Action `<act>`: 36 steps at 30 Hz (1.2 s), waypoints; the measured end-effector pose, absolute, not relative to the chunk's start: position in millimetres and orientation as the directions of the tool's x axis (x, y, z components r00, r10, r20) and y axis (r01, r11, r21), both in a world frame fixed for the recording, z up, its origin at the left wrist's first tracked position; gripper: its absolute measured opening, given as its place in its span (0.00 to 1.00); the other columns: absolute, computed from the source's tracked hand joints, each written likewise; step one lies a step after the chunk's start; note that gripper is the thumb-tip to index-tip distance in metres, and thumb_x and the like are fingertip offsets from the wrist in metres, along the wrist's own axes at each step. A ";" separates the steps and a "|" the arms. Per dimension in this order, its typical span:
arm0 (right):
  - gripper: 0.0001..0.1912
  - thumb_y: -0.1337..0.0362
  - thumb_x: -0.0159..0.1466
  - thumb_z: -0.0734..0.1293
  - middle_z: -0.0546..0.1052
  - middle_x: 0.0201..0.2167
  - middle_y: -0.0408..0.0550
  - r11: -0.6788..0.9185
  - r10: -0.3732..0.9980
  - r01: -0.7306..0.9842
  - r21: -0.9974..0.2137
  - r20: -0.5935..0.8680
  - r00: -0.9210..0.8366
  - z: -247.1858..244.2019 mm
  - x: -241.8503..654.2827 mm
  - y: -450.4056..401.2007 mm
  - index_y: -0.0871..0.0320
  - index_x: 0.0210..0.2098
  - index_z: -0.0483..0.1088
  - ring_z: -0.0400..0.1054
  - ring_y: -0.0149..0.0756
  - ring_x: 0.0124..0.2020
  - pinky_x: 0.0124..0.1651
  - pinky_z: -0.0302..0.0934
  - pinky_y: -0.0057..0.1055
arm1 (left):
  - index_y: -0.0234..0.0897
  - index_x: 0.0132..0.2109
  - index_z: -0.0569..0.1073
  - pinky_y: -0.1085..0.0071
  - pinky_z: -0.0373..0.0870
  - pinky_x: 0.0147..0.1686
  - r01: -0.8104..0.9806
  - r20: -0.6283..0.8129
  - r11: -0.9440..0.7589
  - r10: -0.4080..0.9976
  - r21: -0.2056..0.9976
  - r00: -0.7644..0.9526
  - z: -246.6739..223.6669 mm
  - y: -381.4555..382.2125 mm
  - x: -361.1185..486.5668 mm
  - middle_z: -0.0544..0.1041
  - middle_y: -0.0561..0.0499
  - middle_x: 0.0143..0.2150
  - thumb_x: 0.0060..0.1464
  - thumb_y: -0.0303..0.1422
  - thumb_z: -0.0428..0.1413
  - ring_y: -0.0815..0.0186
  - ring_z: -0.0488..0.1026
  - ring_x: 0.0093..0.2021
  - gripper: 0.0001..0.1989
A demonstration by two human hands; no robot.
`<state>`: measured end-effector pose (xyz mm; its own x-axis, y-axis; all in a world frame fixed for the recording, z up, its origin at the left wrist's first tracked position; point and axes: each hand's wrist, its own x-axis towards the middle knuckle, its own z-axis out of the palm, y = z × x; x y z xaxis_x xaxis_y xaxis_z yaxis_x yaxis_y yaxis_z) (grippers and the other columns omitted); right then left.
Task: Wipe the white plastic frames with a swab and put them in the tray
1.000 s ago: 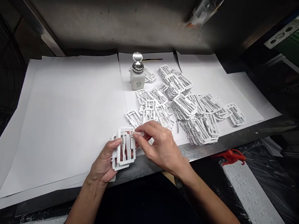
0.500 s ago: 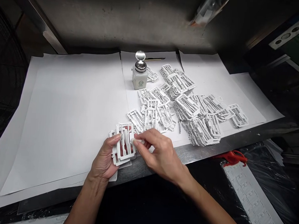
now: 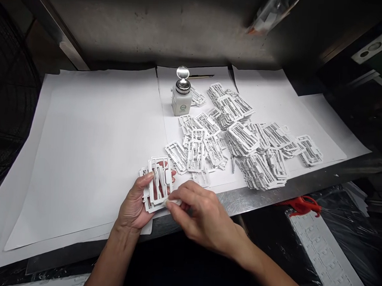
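My left hand is closed around a few thin white cut-out frames, with the thumb across their left edge and fingertips showing behind the right. The frames are tilted up toward me, and slots run through them. At their lower right corner my right hand pinches a small white piece, mostly hidden by the fingers, its kind unclear. Beyond the hands lies a loose heap of similar white frames. Thicker stacks of them stand to the right.
A white pump bottle with a raised metal lid stands at the back. Behind it lies a thin pen-like tool. Tweezers rest beside the stacks. White paper covers the bench. A red-handled tool lies below the right edge.
My right hand has moved down along the held frames, from their right side to the lower right corner. The left hand keeps its grip. The whole view has shifted slightly.
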<state>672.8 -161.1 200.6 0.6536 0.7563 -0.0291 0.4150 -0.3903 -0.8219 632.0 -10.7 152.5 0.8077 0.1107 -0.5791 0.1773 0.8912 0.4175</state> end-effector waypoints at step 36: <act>0.05 0.67 0.63 0.64 0.72 0.31 0.45 -0.390 0.629 0.419 -0.820 0.095 0.772 210.4 720.7 -143.5 0.60 0.33 0.72 0.65 0.29 0.30 0.33 0.59 0.26 | 0.35 0.45 0.74 0.67 0.71 0.39 0.245 -0.509 0.696 0.199 0.675 0.837 159.2 -13.9 625.8 0.79 0.46 0.37 0.43 0.34 0.64 0.58 0.75 0.40 0.20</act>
<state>720.7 -143.5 210.4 0.7718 0.6286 0.0952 0.4186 -0.3898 -0.8203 625.8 -13.9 159.2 0.8372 0.1991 -0.5094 0.2454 0.6956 0.6752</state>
